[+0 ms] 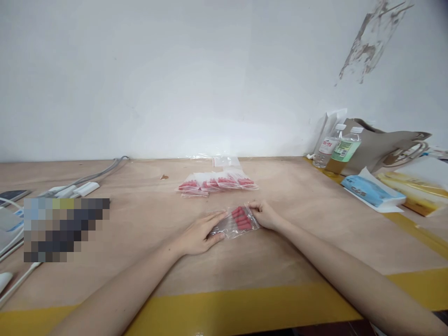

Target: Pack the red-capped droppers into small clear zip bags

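"Yellow strip [245,301] along the near edge of the table [301,261], two forearms [140,275] reaching over it. And the hands?"

"Left hand [199,235] is loose, fingers extended against the left side of the clear bag [227,229]. Right hand [264,214] curls at its right edge; whether it pinches the plastic, one cannot tell."

"Where's that bag?"

"On the table between both hands, red pieces [241,219] inside, just nearer than the filled bags [219,181]."

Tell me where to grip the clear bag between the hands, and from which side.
Probably pinch the clear bag by its left end, coming from the left: the red pieces bunch toward the right, leaving only clear film at the left.
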Demonstrator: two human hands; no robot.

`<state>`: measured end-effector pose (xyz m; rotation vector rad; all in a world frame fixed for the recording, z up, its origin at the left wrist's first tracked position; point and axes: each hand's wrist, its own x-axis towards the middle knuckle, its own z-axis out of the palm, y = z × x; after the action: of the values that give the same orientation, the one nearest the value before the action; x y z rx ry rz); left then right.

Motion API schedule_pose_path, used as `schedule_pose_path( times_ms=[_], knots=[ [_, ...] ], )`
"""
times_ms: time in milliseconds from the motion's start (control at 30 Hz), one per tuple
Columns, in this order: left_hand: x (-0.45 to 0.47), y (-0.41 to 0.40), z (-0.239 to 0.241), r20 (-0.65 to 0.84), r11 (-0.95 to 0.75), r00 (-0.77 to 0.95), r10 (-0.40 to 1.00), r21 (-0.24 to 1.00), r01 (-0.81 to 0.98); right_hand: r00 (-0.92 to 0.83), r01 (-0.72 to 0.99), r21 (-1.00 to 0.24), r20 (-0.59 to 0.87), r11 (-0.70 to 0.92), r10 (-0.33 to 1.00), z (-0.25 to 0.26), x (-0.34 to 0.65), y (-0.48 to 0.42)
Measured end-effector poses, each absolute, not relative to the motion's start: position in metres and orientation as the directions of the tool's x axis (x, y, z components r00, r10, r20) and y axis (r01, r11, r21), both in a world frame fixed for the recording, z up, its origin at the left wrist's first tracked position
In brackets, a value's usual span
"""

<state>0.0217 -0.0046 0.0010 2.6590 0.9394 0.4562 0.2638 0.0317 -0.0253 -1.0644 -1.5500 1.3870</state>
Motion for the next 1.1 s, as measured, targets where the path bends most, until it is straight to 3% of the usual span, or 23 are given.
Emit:
schedule_pose_path(
  times_ms=[100, 267, 400, 533, 600, 667, 800, 933, 1100],
  knots=[
    [0.020, -0.003, -0.001, 0.194, -0.748, 0.740, 0.644, 0.362, 0.556, -0.393, 0.106, -0.994, -0.058, -0.017, 0.918, -0.022, 0.271, 0.033],
    [0.021, -0.003, -0.002, 0.180, -0.779, 0.779, 0.600, 0.351, 0.519, -0.160, 0.263, -0.964, -0.008, 0.035, 0.987, -0.022, 0.288, 0.037],
    [0.021, -0.001, -0.001, 0.197, -0.832, 0.819, 0.538, 0.282, 0.478, -0.312, 0.332, -0.933, 0.033, 0.142, 0.950, -0.019, 0.287, 0.032],
    [0.015, 0.012, -0.005, 0.434, -0.773, 0.665, 0.609, 0.135, 0.620, -0.353, 0.408, -0.905, -0.033, 0.122, 0.935, -0.010, 0.283, 0.020],
    [0.011, 0.017, -0.007, 0.558, -0.710, 0.537, 0.632, 0.141, 0.689, -0.448, 0.409, -0.908, -0.118, 0.086, 0.886, -0.004, 0.287, 0.014],
    [0.012, 0.015, -0.008, 0.587, -0.684, 0.475, 0.656, 0.196, 0.702, -0.538, 0.401, -0.911, -0.152, 0.093, 0.829, 0.001, 0.292, 0.009],
    [0.023, -0.002, -0.008, 0.479, -0.680, 0.520, 0.707, 0.259, 0.686, -0.589, 0.399, -0.878, -0.026, 0.263, 0.808, 0.005, 0.298, 0.004],
    [0.034, -0.006, -0.012, 0.373, -0.709, 0.609, 0.700, 0.265, 0.653, -0.682, 0.437, -0.717, 0.130, 0.543, 0.720, 0.003, 0.289, -0.002],
    [0.033, 0.007, -0.015, 0.540, -0.703, 0.486, 0.687, 0.322, 0.634, -0.660, 0.459, -0.377, 0.460, 0.804, 0.593, -0.009, 0.276, -0.005]
  ],
)
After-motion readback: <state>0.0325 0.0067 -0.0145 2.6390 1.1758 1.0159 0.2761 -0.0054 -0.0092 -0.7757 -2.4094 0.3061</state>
